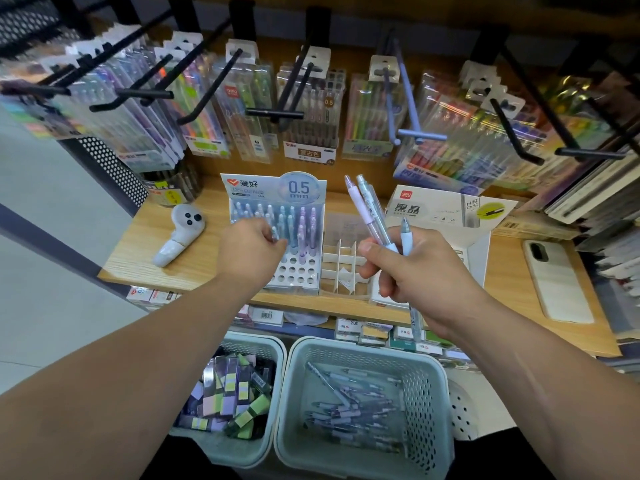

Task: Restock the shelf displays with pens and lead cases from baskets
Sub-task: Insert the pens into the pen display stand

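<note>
Right hand (415,271): grip clamped on slim pastel plastic pens (369,211), above white perforated cardboard display rack (298,271). Left hand (251,252) pinches a pale blue pen (275,233) there. Likely light, stiff, slick (hold rubber sleeve).

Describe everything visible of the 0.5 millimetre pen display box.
The pen display box is white card with a blue 0.5 mm header and a stepped grid of round holes. Back rows hold upright pastel pens; front rows are empty. It stands on the wooden shelf, the left hand holding a pen at it.
</note>
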Action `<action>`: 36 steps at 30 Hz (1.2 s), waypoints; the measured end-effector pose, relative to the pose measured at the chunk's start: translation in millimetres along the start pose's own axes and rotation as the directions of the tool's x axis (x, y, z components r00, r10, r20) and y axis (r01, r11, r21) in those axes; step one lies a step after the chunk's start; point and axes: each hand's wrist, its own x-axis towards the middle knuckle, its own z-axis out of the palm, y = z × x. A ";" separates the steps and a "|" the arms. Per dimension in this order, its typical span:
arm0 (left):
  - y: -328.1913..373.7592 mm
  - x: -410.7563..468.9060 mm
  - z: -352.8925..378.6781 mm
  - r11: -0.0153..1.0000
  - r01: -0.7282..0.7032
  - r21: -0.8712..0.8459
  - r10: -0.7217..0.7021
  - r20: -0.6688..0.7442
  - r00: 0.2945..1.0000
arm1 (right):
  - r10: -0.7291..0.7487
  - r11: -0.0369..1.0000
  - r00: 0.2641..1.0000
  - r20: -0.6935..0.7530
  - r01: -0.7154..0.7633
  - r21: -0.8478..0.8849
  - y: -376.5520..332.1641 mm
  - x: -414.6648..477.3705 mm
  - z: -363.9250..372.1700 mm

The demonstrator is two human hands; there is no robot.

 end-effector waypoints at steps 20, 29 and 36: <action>68.7 -67.4 -36.4 0.589 0.421 -0.690 -0.077 0.470 0.879 | 0.056 0.997 0.985 0.166 -0.063 0.034 -1.5 1.4 15.2; 47.4 -55.5 -52.1 0.319 0.548 -0.773 -0.186 0.516 0.836 | 0.085 0.971 0.994 0.062 -0.097 0.218 -4.2 1.1 25.9; 40.7 -48.0 -59.8 0.454 0.561 -0.692 -0.113 0.580 0.807 | 0.070 0.958 0.994 -0.083 -0.044 0.283 -6.1 8.6 17.0</action>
